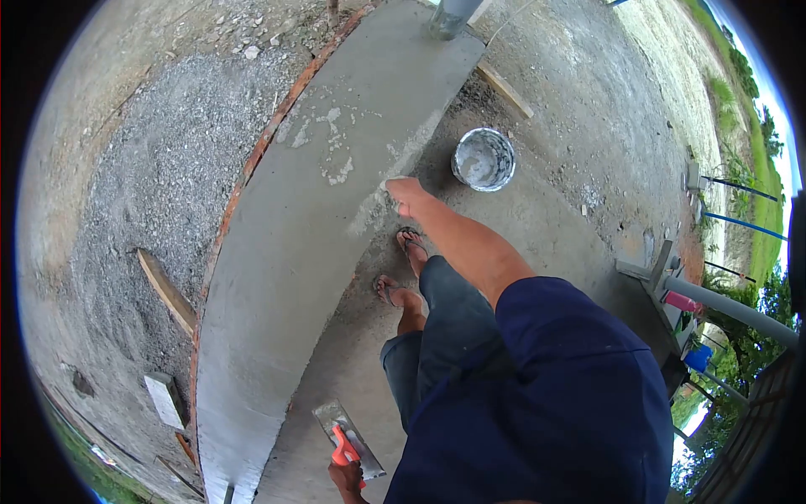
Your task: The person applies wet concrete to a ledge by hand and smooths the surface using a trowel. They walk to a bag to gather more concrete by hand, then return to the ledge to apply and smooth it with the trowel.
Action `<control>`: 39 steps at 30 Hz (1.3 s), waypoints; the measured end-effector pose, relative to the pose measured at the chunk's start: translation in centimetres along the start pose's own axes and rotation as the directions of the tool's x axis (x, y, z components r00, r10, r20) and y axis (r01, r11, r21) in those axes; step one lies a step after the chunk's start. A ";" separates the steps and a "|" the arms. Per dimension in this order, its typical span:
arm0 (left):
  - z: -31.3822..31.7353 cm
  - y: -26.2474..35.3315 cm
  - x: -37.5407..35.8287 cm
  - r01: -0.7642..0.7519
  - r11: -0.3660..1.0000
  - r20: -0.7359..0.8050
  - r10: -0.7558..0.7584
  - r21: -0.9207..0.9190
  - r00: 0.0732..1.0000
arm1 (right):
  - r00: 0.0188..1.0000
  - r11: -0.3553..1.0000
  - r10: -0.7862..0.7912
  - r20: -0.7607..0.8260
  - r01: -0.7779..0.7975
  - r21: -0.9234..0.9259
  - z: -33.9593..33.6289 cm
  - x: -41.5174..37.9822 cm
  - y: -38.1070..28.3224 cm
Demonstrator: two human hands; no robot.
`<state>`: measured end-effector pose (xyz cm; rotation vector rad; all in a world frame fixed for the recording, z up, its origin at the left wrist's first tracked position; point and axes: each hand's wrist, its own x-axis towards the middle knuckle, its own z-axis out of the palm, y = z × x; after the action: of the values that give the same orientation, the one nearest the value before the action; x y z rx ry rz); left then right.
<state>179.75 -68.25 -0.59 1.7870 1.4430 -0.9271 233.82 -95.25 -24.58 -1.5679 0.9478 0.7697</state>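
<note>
A long slab of wet grey cement [277, 218] runs diagonally through the view, with paler, rough patches near its upper part and along its near edge. At this near edge is my right hand [405, 195], its fingers drawn together; what they hold, if anything, is hidden. Low in the view, my left hand [346, 479] is wrapped round the orange handle of a steel trowel [361, 445], off the slab over the ground. Beyond my right hand stands a round bucket [484, 160] with grey mix inside.
My sandalled feet are beside the slab's near edge. A post [453, 18] rises at its upper end. Wooden pieces [504, 90] lie near the bucket and left of the slab. Gravel [168, 160] spreads along the far side. A bench [659, 294] holds a pink bottle [683, 302].
</note>
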 end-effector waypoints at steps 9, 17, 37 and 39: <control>1.3 3.5 1.7 -0.076 0.994 -0.014 0.075 -0.079 0.997 | 0.979 0.979 -0.204 -0.029 0.205 0.021 -6.0 10.4 -7.1; 4.0 13.3 1.8 -0.053 0.997 0.093 0.048 0.060 0.995 | 0.968 0.852 -0.246 -0.050 0.240 0.466 -22.0 22.0 -27.0; 7.8 34.0 -1.6 0.017 1.000 0.042 -0.017 0.008 0.999 | 0.900 0.659 -0.390 -0.193 0.127 -0.741 -29.9 28.3 -34.0; 7.8 33.9 -2.0 0.002 1.000 0.023 -0.002 0.007 1.000 | 0.886 0.289 -0.458 0.076 0.229 -0.930 -31.3 33.0 -30.0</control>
<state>211.82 -81.92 -1.24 1.7743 1.4294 -0.9522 275.57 -129.11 -33.22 -2.8138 0.1524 0.8738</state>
